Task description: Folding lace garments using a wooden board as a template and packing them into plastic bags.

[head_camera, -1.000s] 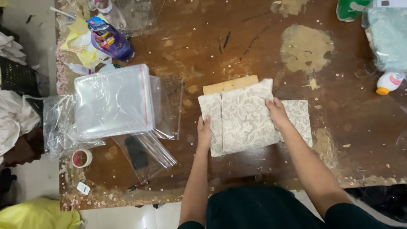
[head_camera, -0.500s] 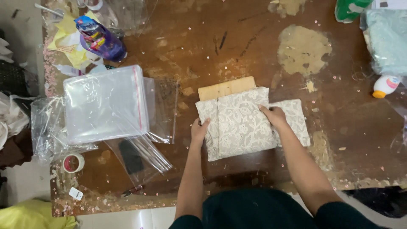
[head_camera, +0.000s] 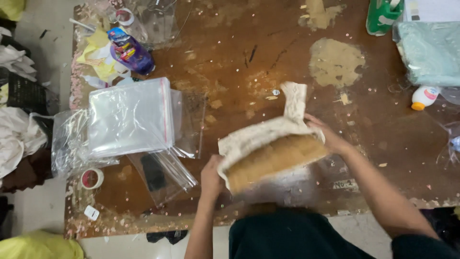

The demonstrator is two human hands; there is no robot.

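1. The left hand [head_camera: 211, 176] grips the left end of the lace fabric [head_camera: 268, 134], which is wrapped over a cardboard piece [head_camera: 275, 160].
2. The right hand [head_camera: 326, 136] grips the right end.
3. The bundle is held tilted above the brown table [head_camera: 230, 57].
4. A stack of clear plastic bags [head_camera: 129, 117] lies to the left.
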